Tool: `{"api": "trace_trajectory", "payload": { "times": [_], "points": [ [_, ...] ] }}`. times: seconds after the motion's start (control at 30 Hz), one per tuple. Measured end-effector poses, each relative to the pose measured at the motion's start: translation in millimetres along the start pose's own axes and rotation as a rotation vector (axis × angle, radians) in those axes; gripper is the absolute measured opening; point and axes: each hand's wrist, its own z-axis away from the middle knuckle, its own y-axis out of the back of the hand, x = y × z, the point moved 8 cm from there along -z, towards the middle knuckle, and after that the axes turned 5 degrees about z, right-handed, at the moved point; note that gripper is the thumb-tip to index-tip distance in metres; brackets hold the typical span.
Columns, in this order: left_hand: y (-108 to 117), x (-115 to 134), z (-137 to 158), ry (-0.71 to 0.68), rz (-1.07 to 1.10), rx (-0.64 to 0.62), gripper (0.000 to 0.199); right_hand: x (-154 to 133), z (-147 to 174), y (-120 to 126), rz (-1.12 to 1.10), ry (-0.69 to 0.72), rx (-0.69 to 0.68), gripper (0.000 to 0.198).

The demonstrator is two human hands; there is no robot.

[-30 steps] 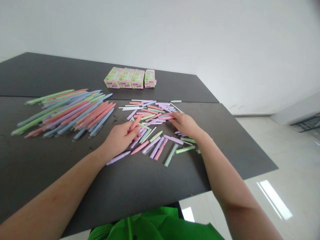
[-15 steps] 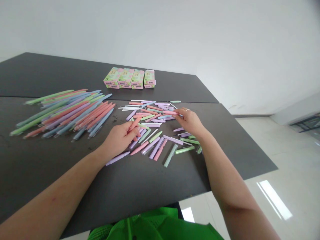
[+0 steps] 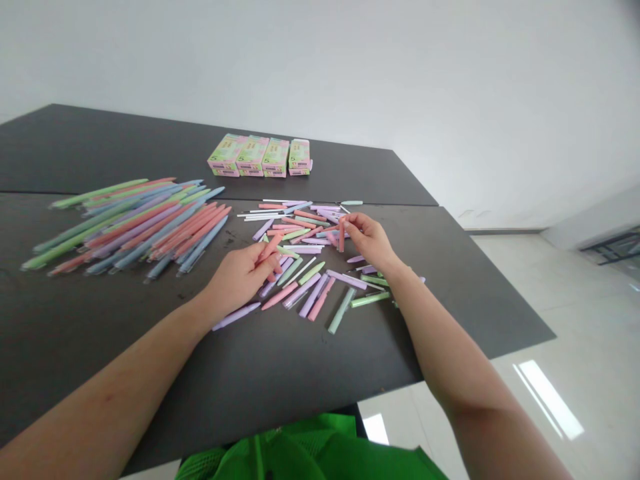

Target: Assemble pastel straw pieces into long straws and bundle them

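Note:
My left hand [image 3: 245, 272] is closed around a coral pen barrel [image 3: 271, 246], whose end sticks up past the thumb and forefinger. To the right, my right hand [image 3: 369, 239] pinches a coral pen piece [image 3: 341, 236] between thumb and fingertips, and it points nearly straight down over the scattered parts. Beneath and between both hands lie loose pen parts in purple, green, pink and blue, among them a grey-green cap [image 3: 342, 311] and a purple barrel [image 3: 236, 316]. White refills [image 3: 263, 217] lie at the far side of these parts. The two coral pieces are apart.
A heap of whole pens [image 3: 135, 230] in several colours lies to the left on the dark table [image 3: 300, 373]. Several pink-and-green boxes [image 3: 251, 157] stand in a row farther back. The table's right edge drops to a pale tiled floor [image 3: 540, 300].
My right hand has drawn slightly left, and the coral piece in it has turned from lying sideways to hanging downward. My left hand has stayed in place with its coral barrel.

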Motion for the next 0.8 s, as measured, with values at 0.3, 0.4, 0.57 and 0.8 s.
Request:
{"api": "trace_trajectory", "payload": {
  "times": [0.3,0.4,0.57,0.8],
  "points": [
    [-0.8,0.6,0.3,-0.009,0.000,-0.001,0.034,0.9,1.7,-1.0,-0.062,-0.024,-0.021,0.032],
    [-0.6,0.0,0.1,-0.014,0.000,0.004,0.034,3.7,2.2,-3.4,0.021,-0.032,-0.042,0.034],
    [-1.1,-0.2,-0.4,-0.016,0.000,-0.004,0.033,13.3,3.5,-10.9,0.157,-0.104,-0.142,0.034],
    [-1.4,-1.6,-0.3,-0.041,-0.022,0.008,0.034,17.5,7.4,-13.3,-0.243,-0.357,-0.126,0.031]
  ]
}}
